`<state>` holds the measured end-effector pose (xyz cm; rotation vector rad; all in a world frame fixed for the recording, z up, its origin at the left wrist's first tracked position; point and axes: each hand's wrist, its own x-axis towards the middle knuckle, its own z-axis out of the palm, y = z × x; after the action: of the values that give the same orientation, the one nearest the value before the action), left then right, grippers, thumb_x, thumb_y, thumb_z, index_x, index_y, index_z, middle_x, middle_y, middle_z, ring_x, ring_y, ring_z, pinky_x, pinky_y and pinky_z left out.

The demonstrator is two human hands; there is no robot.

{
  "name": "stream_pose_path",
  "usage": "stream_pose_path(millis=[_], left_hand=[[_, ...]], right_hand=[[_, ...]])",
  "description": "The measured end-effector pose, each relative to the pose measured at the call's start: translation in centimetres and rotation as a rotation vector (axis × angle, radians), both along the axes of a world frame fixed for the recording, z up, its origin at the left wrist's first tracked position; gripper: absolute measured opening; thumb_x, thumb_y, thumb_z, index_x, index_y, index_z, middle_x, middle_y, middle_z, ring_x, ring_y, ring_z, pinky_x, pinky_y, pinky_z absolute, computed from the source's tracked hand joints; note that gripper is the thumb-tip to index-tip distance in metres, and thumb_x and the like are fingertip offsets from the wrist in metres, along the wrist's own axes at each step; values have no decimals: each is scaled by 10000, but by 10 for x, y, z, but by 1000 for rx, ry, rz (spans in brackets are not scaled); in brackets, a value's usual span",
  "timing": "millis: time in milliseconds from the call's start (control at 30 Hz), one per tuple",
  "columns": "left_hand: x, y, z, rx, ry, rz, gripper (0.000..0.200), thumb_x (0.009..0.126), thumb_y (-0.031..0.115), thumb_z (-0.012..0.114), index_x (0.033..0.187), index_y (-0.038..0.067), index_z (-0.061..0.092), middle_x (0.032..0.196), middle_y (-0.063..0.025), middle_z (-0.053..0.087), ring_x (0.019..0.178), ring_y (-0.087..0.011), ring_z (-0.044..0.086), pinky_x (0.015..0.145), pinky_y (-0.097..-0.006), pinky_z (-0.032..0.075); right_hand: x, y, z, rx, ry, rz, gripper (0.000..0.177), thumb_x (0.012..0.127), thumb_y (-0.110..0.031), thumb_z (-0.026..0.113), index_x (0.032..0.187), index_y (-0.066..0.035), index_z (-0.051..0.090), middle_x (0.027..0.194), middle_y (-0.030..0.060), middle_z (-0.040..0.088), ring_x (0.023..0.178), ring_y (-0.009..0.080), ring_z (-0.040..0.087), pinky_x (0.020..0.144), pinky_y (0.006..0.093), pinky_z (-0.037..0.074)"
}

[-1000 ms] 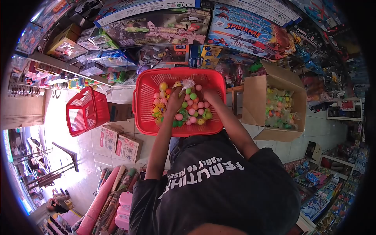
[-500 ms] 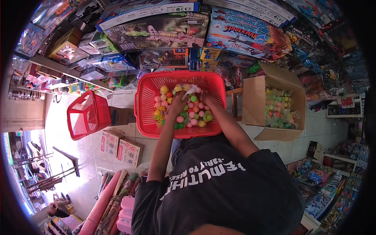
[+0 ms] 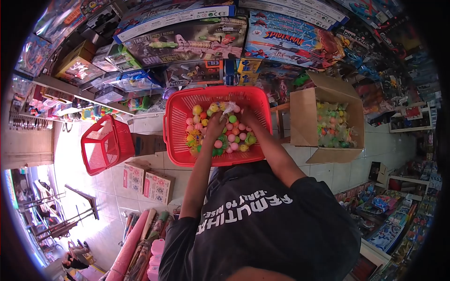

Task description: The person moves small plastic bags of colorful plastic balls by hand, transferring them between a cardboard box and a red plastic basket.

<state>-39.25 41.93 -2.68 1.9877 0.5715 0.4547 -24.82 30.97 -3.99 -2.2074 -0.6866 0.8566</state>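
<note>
A large red plastic basket (image 3: pixel 172 136) holds many small balls (image 3: pixel 232 138) in pink, yellow, green and orange. Inside it, my left hand (image 3: pixel 216 123) is closed on a clear plastic bag (image 3: pixel 229 108) among the balls. My right hand (image 3: pixel 246 118) reaches in beside it near the basket's far side; its fingers are hidden against the balls and the dark basket wall. To the right stands an open cardboard box (image 3: pixel 304 117) with bagged colourful balls (image 3: pixel 332 125) in it.
A smaller red basket (image 3: pixel 123 136) stands at the left, with printed cartons (image 3: pixel 158 186) on the tiled floor. Boxed toys (image 3: pixel 290 40) line the shelves ahead. Rolled sheets (image 3: pixel 133 243) lean at the lower left, near a person (image 3: pixel 77 256).
The view has shifted slightly. My left hand remains at the plastic bag, and my right hand stays at nearly the same place in the basket.
</note>
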Motion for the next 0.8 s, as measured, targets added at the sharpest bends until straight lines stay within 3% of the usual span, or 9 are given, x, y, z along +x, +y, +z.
stream_pose_path(millis=[100, 200, 267, 333, 400, 467, 533, 733, 800], left_hand=[[4, -2, -5, -135, -9, 1, 254, 818, 151, 541, 1032, 15, 552, 916, -175, 583, 806, -325, 584, 717, -383, 462], [6, -9, -1, -413, 10, 66, 268, 840, 184, 531, 1053, 23, 555, 895, -113, 591, 730, -251, 593, 682, -357, 470], [3, -13, 13, -557, 27, 118, 280, 853, 204, 525, 1067, 27, 555, 898, -78, 590, 701, -213, 588, 674, -343, 470], [-2, -17, 37, -836, -11, 128, 345, 861, 268, 538, 1110, 29, 541, 971, -49, 571, 789, -171, 568, 680, -315, 483], [-15, -27, 54, -625, -47, 10, 383, 858, 293, 546, 1125, 18, 524, 992, -54, 556, 839, -161, 550, 673, -299, 488], [-21, -29, 65, -411, -82, -81, 424, 855, 318, 553, 1139, 7, 507, 1014, -59, 541, 889, -150, 531, 666, -283, 492], [-16, -35, 84, -925, 31, -77, 504, 845, 371, 568, 1174, 2, 469, 1029, -74, 531, 963, -151, 499, 667, -267, 490], [-31, -50, 96, -1154, -107, -93, 404, 871, 284, 546, 1168, 27, 452, 1050, -72, 551, 893, -149, 560, 674, -280, 490], [-37, -50, 99, -1251, -114, -178, 364, 885, 239, 522, 1171, 25, 450, 1051, -79, 554, 906, -156, 566, 664, -285, 493]], right_hand=[[4, 0, 32, -104, 127, 100, 543, 788, -328, 574, 1192, 3, 424, 1009, 245, 578, 936, 379, 577, 790, 403, 467], [3, 0, 43, -196, 32, 119, 457, 738, -239, 650, 1086, 2, 476, 875, 192, 605, 783, 300, 623, 636, 362, 488], [-3, -12, 27, 164, -303, 51, 410, 721, -188, 662, 1038, -10, 474, 851, 177, 592, 757, 309, 612, 630, 366, 480], [-13, -23, 60, 230, -206, 41, 413, 705, -172, 665, 1026, -5, 465, 879, 177, 577, 804, 312, 593, 676, 368, 464], [-29, -35, 82, 301, -109, 24, 418, 690, -157, 669, 1014, -1, 456, 908, 177, 562, 852, 315, 574, 722, 370, 447], [-48, -43, 88, 497, -310, 22, 434, 666, -132, 691, 1008, -17, 449, 935, 156, 528, 900, 297, 545, 765, 356, 430], [-65, -50, 109, 511, -339, 26, 444, 668, -109, 695, 1028, -27, 449, 967, 140, 507, 929, 281, 526, 797, 340, 418], [-97, -72, 139, 624, -72, -20, 512, 752, -129, 660, 1188, -33, 410, 1024, 119, 522, 922, 221, 541, 783, 312, 440], [-97, -84, 138, 692, 179, -148, 458, 795, -135, 626, 1200, -41, 434, 1064, 117, 513, 926, 185, 539, 764, 289, 451]])
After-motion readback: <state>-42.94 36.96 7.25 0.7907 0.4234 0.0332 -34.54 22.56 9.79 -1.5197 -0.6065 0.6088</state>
